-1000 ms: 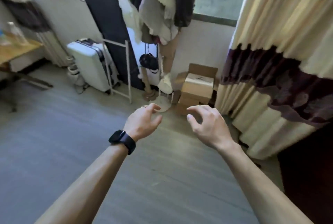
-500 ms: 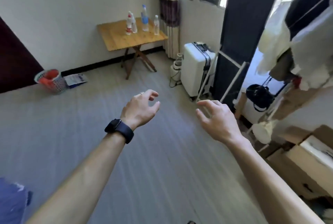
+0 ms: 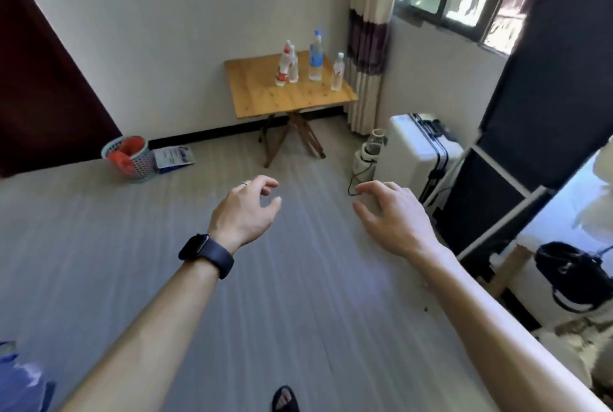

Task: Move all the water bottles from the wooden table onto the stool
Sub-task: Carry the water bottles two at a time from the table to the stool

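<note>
1. On the far wooden table (image 3: 265, 93), four water bottles (image 3: 315, 56) stand clustered, well apart from us.
2. Our left hand (image 3: 247, 211) and right hand (image 3: 393, 216) hang spread, empty.
3. Risk: grabbing the touching pair may topple one; stool unseen.

Honey-yellow wooden table (image 3: 265, 93), grey-striped floor (image 3: 298, 295), white suitcase (image 3: 414, 146).

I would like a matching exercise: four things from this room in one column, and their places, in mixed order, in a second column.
Things:
1. water bottles
2. suitcase
3. basket
4. watch

Places:
A. on the floor by the dark red panel
B. on the left wrist
C. on the wooden table
D. on the floor below the window

Pairs: 1-C, 2-D, 3-A, 4-B
</note>
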